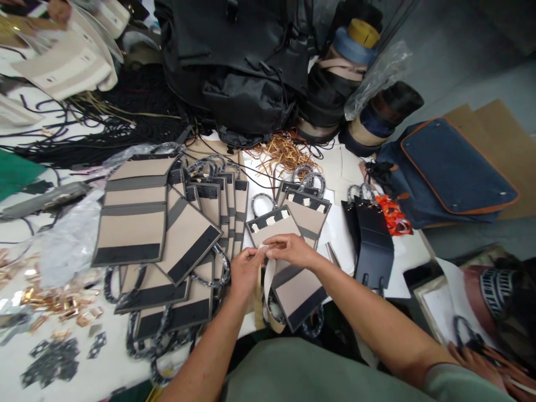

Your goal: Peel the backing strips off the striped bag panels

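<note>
My left hand and my right hand meet fingertip to fingertip, both pinching the end of a cream strip of tape. The strip hangs from the fingers down to a loop near my body. Just beyond the fingers lies a beige bag panel with dark edging, a black band and small cream tape pieces stuck on that band. Its middle is partly covered by my right hand. A similar panel with tape pieces lies behind it. Plastic-wrapped handles loop from the panels.
Stacked beige panels fill the table's left-centre. Gold metal fittings lie far left. Behind are a black backpack, strap rolls and brown cords. A dark bag and a navy bag stand right. Another person's hand shows lower right.
</note>
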Demonstrator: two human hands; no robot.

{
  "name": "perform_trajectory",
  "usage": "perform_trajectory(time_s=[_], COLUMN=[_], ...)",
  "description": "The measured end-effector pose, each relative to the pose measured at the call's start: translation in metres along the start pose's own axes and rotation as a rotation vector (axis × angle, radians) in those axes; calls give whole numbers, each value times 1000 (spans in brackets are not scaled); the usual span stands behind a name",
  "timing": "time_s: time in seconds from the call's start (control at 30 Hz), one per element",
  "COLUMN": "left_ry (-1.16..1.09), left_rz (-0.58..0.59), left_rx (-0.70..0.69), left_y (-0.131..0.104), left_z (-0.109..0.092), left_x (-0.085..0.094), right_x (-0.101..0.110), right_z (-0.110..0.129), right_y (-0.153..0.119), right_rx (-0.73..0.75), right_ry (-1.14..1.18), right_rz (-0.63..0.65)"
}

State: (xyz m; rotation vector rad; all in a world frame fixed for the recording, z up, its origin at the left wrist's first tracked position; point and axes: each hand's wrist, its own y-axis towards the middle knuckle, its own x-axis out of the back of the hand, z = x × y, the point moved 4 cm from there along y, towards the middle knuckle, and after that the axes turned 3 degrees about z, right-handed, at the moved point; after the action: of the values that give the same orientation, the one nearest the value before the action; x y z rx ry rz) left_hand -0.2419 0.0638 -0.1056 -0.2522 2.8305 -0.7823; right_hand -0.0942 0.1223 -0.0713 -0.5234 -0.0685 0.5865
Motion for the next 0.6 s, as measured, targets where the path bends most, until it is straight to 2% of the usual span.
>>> perform_trajectory(time_s=[0.07, 0.13, 0.23, 0.33, 0.4, 0.53, 0.6], left_ry=[-64, -72, -42, 23, 103, 286, 369], left_rz=[12, 23, -25, -86, -107, -134, -138], left_rx=[36, 43, 6, -66, -154, -452, -569], left_y=[-11, -21, -34, -45, -52, -71, -83], left_z=[-4, -9, -16, -23, -31, -56, -67], left_x=[-3, -7, -9, -11, -11, -11, -10], right_x=[-4, -4, -6, -9, -14, -26, -29], right_z=[-2, 1, 8, 8, 7, 12, 18], right_y=[-10, -16, -25, -36, -44, -59, -66], right_rx=[-6, -4, -31, -85, -106, -109, -101], right_ry=[125, 176, 158, 199, 233, 277, 331], right_rz=[-39, -22, 20, -6, 7, 120, 110])
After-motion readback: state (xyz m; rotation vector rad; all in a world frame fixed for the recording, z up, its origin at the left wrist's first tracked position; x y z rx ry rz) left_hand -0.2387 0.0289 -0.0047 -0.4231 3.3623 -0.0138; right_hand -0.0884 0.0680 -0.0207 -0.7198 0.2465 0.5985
